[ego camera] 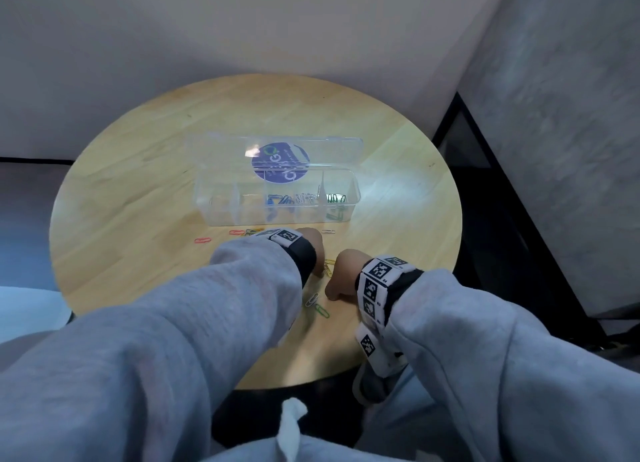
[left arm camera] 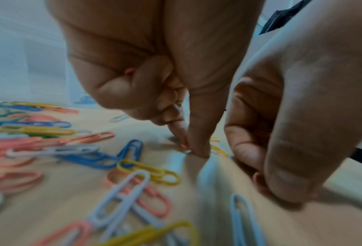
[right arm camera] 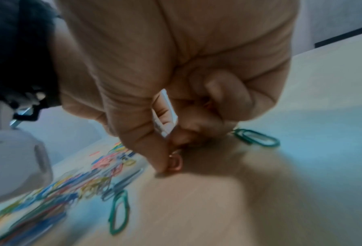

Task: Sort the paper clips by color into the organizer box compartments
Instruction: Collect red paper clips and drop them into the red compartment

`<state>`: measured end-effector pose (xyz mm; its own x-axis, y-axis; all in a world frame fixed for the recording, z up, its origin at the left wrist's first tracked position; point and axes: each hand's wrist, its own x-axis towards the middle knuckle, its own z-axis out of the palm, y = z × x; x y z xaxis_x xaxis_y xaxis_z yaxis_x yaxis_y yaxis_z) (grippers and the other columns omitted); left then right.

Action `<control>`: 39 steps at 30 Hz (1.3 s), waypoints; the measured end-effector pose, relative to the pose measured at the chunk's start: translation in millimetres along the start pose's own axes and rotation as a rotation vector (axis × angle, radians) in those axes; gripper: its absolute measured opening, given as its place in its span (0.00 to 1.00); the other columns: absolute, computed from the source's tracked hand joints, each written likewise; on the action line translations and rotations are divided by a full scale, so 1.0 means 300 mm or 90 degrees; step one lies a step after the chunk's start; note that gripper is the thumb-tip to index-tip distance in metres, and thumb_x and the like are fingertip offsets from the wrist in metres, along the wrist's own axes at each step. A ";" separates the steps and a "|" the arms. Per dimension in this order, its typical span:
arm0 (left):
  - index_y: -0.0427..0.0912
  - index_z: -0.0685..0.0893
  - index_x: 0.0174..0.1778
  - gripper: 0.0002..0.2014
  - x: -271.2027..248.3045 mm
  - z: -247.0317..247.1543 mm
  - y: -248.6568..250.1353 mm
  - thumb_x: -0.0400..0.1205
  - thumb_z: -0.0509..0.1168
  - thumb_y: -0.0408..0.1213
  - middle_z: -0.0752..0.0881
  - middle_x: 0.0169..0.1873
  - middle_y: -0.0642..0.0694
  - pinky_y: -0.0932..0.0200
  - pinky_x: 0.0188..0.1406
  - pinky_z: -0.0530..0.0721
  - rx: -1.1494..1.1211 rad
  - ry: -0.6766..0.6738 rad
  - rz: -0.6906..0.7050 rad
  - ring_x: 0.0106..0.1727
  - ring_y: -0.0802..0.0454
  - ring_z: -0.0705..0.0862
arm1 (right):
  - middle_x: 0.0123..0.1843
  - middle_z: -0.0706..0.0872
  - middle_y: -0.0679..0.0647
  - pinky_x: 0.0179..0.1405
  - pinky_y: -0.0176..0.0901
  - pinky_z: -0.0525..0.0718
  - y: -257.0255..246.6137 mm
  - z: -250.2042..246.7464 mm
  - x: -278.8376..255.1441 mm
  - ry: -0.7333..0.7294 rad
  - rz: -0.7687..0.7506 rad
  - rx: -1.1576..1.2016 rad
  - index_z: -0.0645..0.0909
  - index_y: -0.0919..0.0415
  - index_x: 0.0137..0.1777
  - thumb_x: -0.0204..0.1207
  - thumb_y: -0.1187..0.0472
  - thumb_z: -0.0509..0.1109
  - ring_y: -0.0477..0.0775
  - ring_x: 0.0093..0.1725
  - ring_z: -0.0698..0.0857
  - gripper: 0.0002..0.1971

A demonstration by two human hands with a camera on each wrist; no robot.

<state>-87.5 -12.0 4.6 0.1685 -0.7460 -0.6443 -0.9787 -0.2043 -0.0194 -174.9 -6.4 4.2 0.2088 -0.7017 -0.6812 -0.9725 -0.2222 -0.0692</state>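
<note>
A clear organizer box (ego camera: 277, 219) stands open mid-table; blue clips (ego camera: 277, 200), white clips (ego camera: 306, 198) and green clips (ego camera: 334, 198) lie in separate compartments. Just in front of it, my left hand (left arm camera: 189, 149) points down and pinches a small clip against the table with thumb and forefinger; I cannot tell the clip's colour. My right hand (right arm camera: 171, 164) is beside it and pinches a red clip (right arm camera: 176, 162) on the wood. More red clips (left arm camera: 262, 133) sit in its curled palm. A mixed pile of clips (left arm camera: 49, 141) lies to the left of both hands.
The round wooden table (ego camera: 138, 184) ends close to my body. Green clips (right arm camera: 255, 137) (right arm camera: 118, 213) lie on either side of the right hand. A single red clip (ego camera: 202, 240) lies far left. A wall and a dark frame (ego camera: 485, 184) stand behind and to the right.
</note>
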 end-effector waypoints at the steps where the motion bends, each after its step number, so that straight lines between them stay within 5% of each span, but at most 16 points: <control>1: 0.38 0.86 0.55 0.14 -0.004 0.002 -0.005 0.77 0.71 0.43 0.83 0.45 0.43 0.56 0.51 0.81 -0.010 -0.003 0.001 0.56 0.43 0.85 | 0.25 0.63 0.53 0.27 0.38 0.64 0.000 -0.008 -0.004 -0.006 0.000 0.002 0.61 0.57 0.25 0.68 0.61 0.68 0.52 0.25 0.63 0.18; 3: 0.37 0.86 0.59 0.17 -0.023 -0.003 -0.013 0.79 0.69 0.43 0.82 0.47 0.42 0.56 0.50 0.80 0.009 -0.015 0.012 0.51 0.44 0.82 | 0.23 0.68 0.53 0.24 0.36 0.64 0.020 -0.026 -0.007 -0.037 0.005 0.063 0.67 0.58 0.23 0.67 0.63 0.69 0.51 0.23 0.65 0.16; 6: 0.41 0.84 0.40 0.05 -0.070 -0.022 -0.023 0.78 0.66 0.38 0.80 0.37 0.44 0.61 0.34 0.77 -0.050 -0.051 0.002 0.39 0.46 0.77 | 0.25 0.78 0.54 0.27 0.38 0.71 0.073 -0.061 -0.012 -0.132 -0.002 0.294 0.79 0.61 0.29 0.68 0.65 0.69 0.51 0.22 0.72 0.07; 8: 0.41 0.76 0.27 0.11 -0.079 -0.027 -0.048 0.76 0.65 0.35 0.76 0.26 0.45 0.65 0.25 0.69 -0.164 -0.064 -0.020 0.28 0.48 0.73 | 0.27 0.78 0.59 0.28 0.41 0.72 0.098 -0.073 -0.002 -0.163 -0.010 0.434 0.77 0.65 0.33 0.69 0.70 0.67 0.53 0.24 0.72 0.05; 13: 0.39 0.74 0.25 0.12 -0.101 -0.065 -0.144 0.75 0.64 0.30 0.72 0.17 0.45 0.67 0.25 0.69 -0.413 -0.111 -0.056 0.18 0.50 0.68 | 0.27 0.69 0.57 0.23 0.40 0.68 0.090 -0.059 0.042 -0.179 0.000 0.658 0.72 0.67 0.36 0.73 0.78 0.57 0.51 0.21 0.67 0.09; 17: 0.39 0.75 0.24 0.07 -0.109 -0.072 -0.220 0.67 0.62 0.29 0.75 0.32 0.38 0.63 0.31 0.67 -0.554 -0.133 -0.002 0.27 0.50 0.68 | 0.30 0.70 0.57 0.25 0.39 0.78 0.040 -0.030 0.044 -0.160 0.014 0.717 0.75 0.68 0.41 0.78 0.74 0.59 0.52 0.23 0.72 0.06; 21: 0.37 0.70 0.28 0.15 -0.120 -0.061 -0.283 0.81 0.54 0.23 0.78 0.31 0.38 0.67 0.27 0.73 -0.693 -0.062 0.000 0.26 0.54 0.73 | 0.31 0.73 0.58 0.23 0.38 0.85 -0.004 -0.008 0.050 -0.169 0.039 0.727 0.75 0.66 0.37 0.78 0.72 0.58 0.54 0.29 0.76 0.09; 27: 0.38 0.68 0.32 0.16 -0.149 -0.042 -0.333 0.80 0.44 0.19 0.79 0.24 0.41 0.71 0.12 0.69 -0.727 -0.030 -0.039 0.14 0.57 0.74 | 0.28 0.70 0.58 0.21 0.37 0.71 -0.061 -0.009 0.037 -0.182 0.000 0.589 0.70 0.64 0.32 0.73 0.71 0.59 0.53 0.25 0.69 0.09; 31: 0.40 0.67 0.30 0.13 -0.151 -0.038 -0.352 0.79 0.54 0.23 0.71 0.28 0.42 0.64 0.25 0.61 -0.618 0.026 0.002 0.25 0.51 0.64 | 0.27 0.75 0.55 0.33 0.40 0.74 -0.088 -0.012 0.026 -0.075 -0.063 0.207 0.74 0.59 0.30 0.72 0.58 0.68 0.54 0.27 0.72 0.11; 34: 0.46 0.75 0.40 0.06 -0.155 -0.015 -0.355 0.76 0.66 0.33 0.79 0.38 0.51 0.61 0.32 0.69 -0.320 0.071 0.063 0.37 0.50 0.74 | 0.25 0.81 0.53 0.45 0.41 0.79 -0.120 0.004 0.014 -0.004 -0.072 -0.048 0.86 0.61 0.28 0.76 0.48 0.66 0.54 0.35 0.78 0.21; 36: 0.48 0.81 0.48 0.07 -0.152 0.011 -0.334 0.77 0.66 0.32 0.78 0.39 0.54 0.62 0.35 0.70 -0.149 0.085 0.096 0.44 0.52 0.75 | 0.37 0.85 0.52 0.52 0.42 0.81 -0.132 0.033 0.051 0.033 -0.054 -0.026 0.89 0.61 0.43 0.73 0.47 0.69 0.53 0.41 0.80 0.17; 39: 0.47 0.83 0.58 0.13 -0.128 0.035 -0.299 0.78 0.67 0.33 0.82 0.54 0.48 0.60 0.41 0.70 -0.026 0.098 0.120 0.47 0.50 0.76 | 0.48 0.82 0.54 0.58 0.47 0.81 -0.114 0.047 0.074 0.049 -0.053 0.014 0.84 0.55 0.47 0.70 0.45 0.73 0.53 0.45 0.77 0.14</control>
<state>-7.3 41.7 23.1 0.0017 -0.8605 -0.5095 -0.9895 -0.0752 0.1237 -138.6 -4.7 -18.8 0.2958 -0.7312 -0.6146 -0.9532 -0.2680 -0.1399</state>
